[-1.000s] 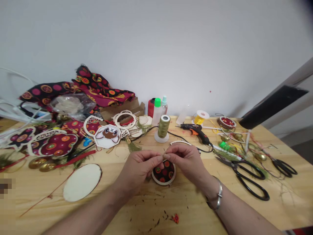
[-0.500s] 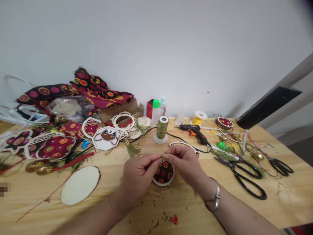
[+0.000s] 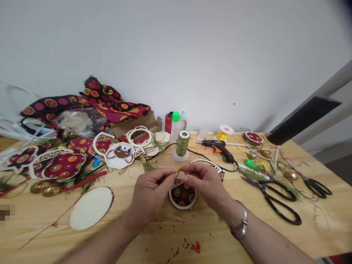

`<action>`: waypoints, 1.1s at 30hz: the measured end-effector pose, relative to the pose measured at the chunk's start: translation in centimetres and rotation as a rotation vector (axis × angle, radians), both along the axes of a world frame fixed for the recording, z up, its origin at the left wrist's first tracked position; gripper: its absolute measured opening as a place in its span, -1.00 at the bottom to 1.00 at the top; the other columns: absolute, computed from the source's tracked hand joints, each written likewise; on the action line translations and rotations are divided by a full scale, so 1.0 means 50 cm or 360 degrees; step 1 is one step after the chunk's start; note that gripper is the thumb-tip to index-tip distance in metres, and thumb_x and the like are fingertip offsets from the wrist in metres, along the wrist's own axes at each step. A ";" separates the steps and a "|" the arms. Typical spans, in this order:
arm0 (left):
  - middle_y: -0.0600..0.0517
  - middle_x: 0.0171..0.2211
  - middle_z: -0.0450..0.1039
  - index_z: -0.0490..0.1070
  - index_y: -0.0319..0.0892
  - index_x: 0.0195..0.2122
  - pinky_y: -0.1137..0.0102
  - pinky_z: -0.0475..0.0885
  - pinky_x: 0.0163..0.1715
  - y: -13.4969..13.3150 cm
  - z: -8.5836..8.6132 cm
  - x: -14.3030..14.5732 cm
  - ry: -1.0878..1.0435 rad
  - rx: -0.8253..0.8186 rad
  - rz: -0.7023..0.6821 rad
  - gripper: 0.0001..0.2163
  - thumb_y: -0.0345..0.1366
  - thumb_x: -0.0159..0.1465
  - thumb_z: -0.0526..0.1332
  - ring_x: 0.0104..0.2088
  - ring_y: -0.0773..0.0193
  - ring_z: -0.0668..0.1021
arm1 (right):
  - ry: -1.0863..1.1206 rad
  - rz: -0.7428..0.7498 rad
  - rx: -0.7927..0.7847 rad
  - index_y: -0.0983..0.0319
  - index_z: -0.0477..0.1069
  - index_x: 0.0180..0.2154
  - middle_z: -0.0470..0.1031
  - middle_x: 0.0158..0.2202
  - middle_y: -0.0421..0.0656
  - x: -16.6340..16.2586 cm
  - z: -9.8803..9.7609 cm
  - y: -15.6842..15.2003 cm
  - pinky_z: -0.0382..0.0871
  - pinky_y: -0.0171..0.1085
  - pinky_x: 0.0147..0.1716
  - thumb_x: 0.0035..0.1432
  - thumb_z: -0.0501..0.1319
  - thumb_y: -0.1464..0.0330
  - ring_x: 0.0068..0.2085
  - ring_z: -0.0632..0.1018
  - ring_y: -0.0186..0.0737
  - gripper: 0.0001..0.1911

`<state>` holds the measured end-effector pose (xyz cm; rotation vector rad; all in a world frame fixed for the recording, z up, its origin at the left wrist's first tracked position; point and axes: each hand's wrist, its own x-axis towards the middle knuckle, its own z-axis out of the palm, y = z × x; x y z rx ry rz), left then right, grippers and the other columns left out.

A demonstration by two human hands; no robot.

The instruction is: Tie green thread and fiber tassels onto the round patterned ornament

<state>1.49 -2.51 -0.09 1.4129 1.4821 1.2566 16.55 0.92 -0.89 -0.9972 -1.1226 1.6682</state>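
Note:
Both hands meet over the top of a round pendant (image 3: 183, 196), which has a pale cut-out wooden rim and dark fabric with red and orange flowers. My left hand (image 3: 154, 192) is closed in a pinch, thumb against forefinger, above the pendant's upper left edge. My right hand (image 3: 205, 183), with a silver bangle on the wrist, pinches just beside it. Something thin and olive-coloured, perhaps cord, shows between the fingertips; it is too small to make out well. The hands hide part of the pendant's top. Behind them stands a spool of olive thread (image 3: 182, 145).
A hot glue gun (image 3: 221, 148) lies behind my right hand, with large black scissors (image 3: 275, 194) to the right. At left are a white oval disc (image 3: 92, 208), a sheep-face ornament (image 3: 120, 154) and patterned cloth (image 3: 107, 99). Fabric scraps (image 3: 196, 246) lie in front.
My left hand has shifted slightly left and the fingertips have parted a little, so more of the pendant's cut-out top shows. The pendant has stayed nearly in place.

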 end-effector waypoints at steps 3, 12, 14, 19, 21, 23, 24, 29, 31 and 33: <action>0.10 -0.47 0.60 0.57 -0.14 -0.44 0.54 0.45 -0.41 0.005 0.005 -0.003 -0.0084 -0.0069 0.0024 -0.90 -0.30 0.07 0.26 -0.45 0.32 0.57 | -0.0073 0.0030 0.0040 0.25 0.51 -0.39 0.48 -0.56 -0.27 -0.001 -0.001 -0.003 0.37 -0.40 -0.46 -0.22 0.40 0.36 -0.52 0.45 -0.42 -0.76; 0.10 -0.55 0.57 0.56 -0.17 -0.48 0.51 0.44 -0.45 0.012 0.005 -0.003 -0.0120 -0.0131 0.0088 -0.91 -0.30 0.04 0.27 -0.49 0.31 0.54 | -0.0678 -0.0029 0.0932 0.22 0.54 -0.41 0.55 -0.48 -0.18 0.006 -0.001 -0.017 0.35 -0.37 -0.43 0.05 0.21 0.42 -0.45 0.49 -0.33 -0.88; 0.09 -0.53 0.57 0.56 -0.17 -0.48 0.50 0.44 -0.44 0.011 0.005 -0.002 -0.0110 -0.0127 0.0088 -0.90 -0.29 0.04 0.27 -0.48 0.30 0.54 | -0.0721 0.0001 0.0973 0.22 0.55 -0.40 0.55 -0.48 -0.17 0.007 -0.001 -0.019 0.34 -0.37 -0.46 0.09 0.18 0.40 -0.47 0.48 -0.33 -0.84; 0.07 -0.52 0.58 0.56 -0.17 -0.46 0.48 0.44 -0.42 0.007 0.005 0.000 -0.0107 -0.0140 0.0114 -0.90 -0.29 0.02 0.28 -0.47 0.28 0.55 | -0.0887 0.0075 0.1032 0.23 0.55 -0.40 0.52 -0.52 -0.19 0.011 0.003 -0.024 0.27 -0.36 -0.51 0.13 0.15 0.36 -0.51 0.45 -0.32 -0.80; 0.07 -0.52 0.58 0.56 -0.18 -0.46 0.48 0.44 -0.42 0.007 0.006 0.000 -0.0100 -0.0148 0.0118 -0.89 -0.29 0.02 0.28 -0.47 0.28 0.54 | -0.0927 0.0110 0.1075 0.22 0.54 -0.39 0.51 -0.53 -0.20 0.013 0.004 -0.025 0.25 -0.36 -0.52 0.14 0.13 0.39 -0.53 0.43 -0.33 -0.80; 0.07 -0.52 0.58 0.56 -0.18 -0.46 0.48 0.44 -0.42 0.007 0.006 0.000 -0.0082 -0.0149 0.0112 -0.89 -0.28 0.03 0.27 -0.46 0.27 0.54 | -0.0985 0.0138 0.1147 0.23 0.52 -0.39 0.50 -0.54 -0.20 0.014 0.004 -0.026 0.23 -0.37 -0.52 0.15 0.11 0.42 -0.54 0.42 -0.35 -0.79; 0.07 -0.51 0.58 0.56 -0.18 -0.46 0.48 0.44 -0.42 0.009 0.006 0.000 -0.0067 -0.0148 0.0108 -0.89 -0.29 0.03 0.27 -0.46 0.27 0.54 | -0.1033 0.0149 0.1213 0.23 0.51 -0.38 0.49 -0.54 -0.20 0.015 0.003 -0.026 0.23 -0.38 -0.51 0.16 0.10 0.43 -0.54 0.41 -0.36 -0.79; 0.08 -0.52 0.58 0.56 -0.18 -0.49 0.47 0.43 -0.42 0.017 0.005 -0.005 0.0104 -0.0144 0.0032 -0.88 -0.29 0.05 0.25 -0.47 0.26 0.54 | -0.1523 0.0076 0.1922 0.26 0.45 -0.34 0.41 -0.53 -0.16 0.025 0.001 -0.021 0.17 -0.32 -0.47 0.18 0.06 0.47 -0.48 0.35 -0.32 -0.80; 0.07 -0.51 0.59 0.57 -0.18 -0.47 0.46 0.43 -0.41 0.020 0.001 -0.008 0.0179 -0.0132 -0.0033 -0.88 -0.30 0.07 0.23 -0.46 0.26 0.55 | -0.1696 0.0097 0.2202 0.28 0.43 -0.31 0.38 -0.52 -0.16 0.030 0.005 -0.020 0.12 -0.30 -0.48 0.18 0.04 0.49 -0.47 0.31 -0.29 -0.81; 0.07 -0.48 0.59 0.57 -0.18 -0.46 0.47 0.42 -0.41 0.020 -0.003 -0.010 0.0258 -0.0113 -0.0123 -0.87 -0.32 0.09 0.22 -0.45 0.26 0.55 | -0.1805 0.0163 0.2380 0.30 0.42 -0.29 0.35 -0.52 -0.16 0.035 0.012 -0.019 0.08 -0.28 -0.52 0.19 0.03 0.51 -0.47 0.28 -0.29 -0.81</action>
